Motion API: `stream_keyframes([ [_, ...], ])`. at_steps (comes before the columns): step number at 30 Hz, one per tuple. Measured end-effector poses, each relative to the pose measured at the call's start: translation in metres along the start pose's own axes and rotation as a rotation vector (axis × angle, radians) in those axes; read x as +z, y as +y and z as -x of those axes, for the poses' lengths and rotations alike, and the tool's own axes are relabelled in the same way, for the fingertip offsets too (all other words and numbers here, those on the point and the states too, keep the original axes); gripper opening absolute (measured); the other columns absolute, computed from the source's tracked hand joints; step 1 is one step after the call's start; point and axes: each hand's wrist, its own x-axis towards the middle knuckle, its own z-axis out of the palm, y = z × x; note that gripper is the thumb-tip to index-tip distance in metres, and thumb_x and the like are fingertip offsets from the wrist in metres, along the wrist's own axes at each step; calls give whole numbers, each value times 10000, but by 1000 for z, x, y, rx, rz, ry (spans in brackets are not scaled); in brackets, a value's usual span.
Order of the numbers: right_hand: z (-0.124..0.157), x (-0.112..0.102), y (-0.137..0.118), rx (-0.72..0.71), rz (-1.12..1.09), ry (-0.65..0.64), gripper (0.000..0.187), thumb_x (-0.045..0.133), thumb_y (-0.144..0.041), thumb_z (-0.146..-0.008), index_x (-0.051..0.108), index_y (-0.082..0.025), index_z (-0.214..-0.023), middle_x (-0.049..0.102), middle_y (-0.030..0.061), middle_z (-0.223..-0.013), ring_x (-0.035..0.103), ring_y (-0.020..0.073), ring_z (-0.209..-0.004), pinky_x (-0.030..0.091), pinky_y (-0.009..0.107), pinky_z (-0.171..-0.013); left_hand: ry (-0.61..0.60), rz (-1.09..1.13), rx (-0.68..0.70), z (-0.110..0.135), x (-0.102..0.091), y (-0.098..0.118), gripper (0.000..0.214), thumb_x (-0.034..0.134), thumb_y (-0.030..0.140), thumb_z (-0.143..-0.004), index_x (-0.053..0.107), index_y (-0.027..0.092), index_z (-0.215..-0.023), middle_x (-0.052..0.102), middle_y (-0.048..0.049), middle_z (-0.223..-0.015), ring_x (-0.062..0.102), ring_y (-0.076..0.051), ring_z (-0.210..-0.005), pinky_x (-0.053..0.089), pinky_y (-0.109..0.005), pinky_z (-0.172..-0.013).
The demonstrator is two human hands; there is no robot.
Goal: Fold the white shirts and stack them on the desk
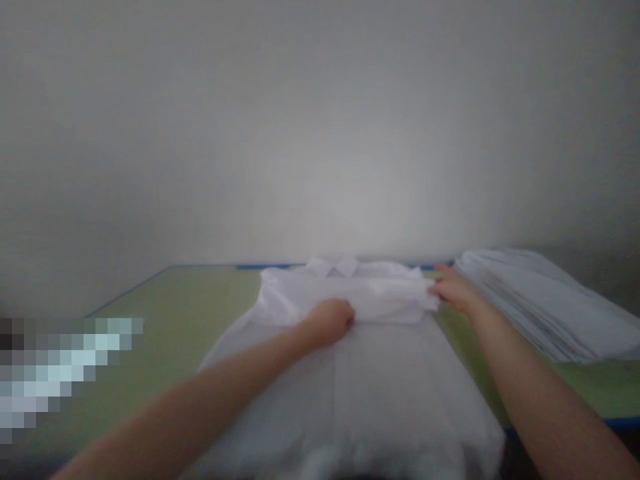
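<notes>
A white collared shirt (pixel 385 380) lies spread out, its collar (pixel 333 267) at the far side and its lower end toward me. One sleeve (pixel 380 293) runs sideways across the upper part of the shirt. My left hand (pixel 331 321) is closed, its fingers curled at the lower edge of this sleeve near the shirt's middle. At the sleeve's right end, my right hand (pixel 454 289) pinches the fabric between thumb and fingers. The picture is somewhat blurred, so fine details of the grip are hard to see.
The shirt rests on a green table (pixel 200 313) with a blue edge. A stack of flat white cloth-like pieces (pixel 555 300) lies at the right, close beside my right forearm. A plain pale wall (pixel 320 133) rises behind the table. Pixelation covers the lower left.
</notes>
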Motion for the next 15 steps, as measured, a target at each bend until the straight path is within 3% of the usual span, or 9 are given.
stream_keyframes([
  [6,1,-23,-22,55,-216,-9,851,605,34,-548,372,-152,-1345,623,28,-745,627,168,-633,499,250,-553,57,3,-28,9,-15,-7,212,450,244,-813,643,186,-747,649,-71,-881,601,-193,-836,466,-301,-769],
  [11,11,-23,-61,-86,-237,-75,813,605,32,-537,428,-188,-1299,618,19,-786,608,137,-567,464,227,-493,46,-11,-75,6,-25,-1,177,502,254,-768,662,181,-783,652,-91,-903,611,-209,-856,474,-314,-778],
  [15,15,-27,-93,-176,-112,-12,804,573,68,-508,468,-176,-1267,624,17,-770,568,110,-502,413,200,-442,-54,-134,-41,4,-27,-2,167,520,214,-729,667,145,-768,655,-137,-876,622,-267,-848,484,-365,-738],
])
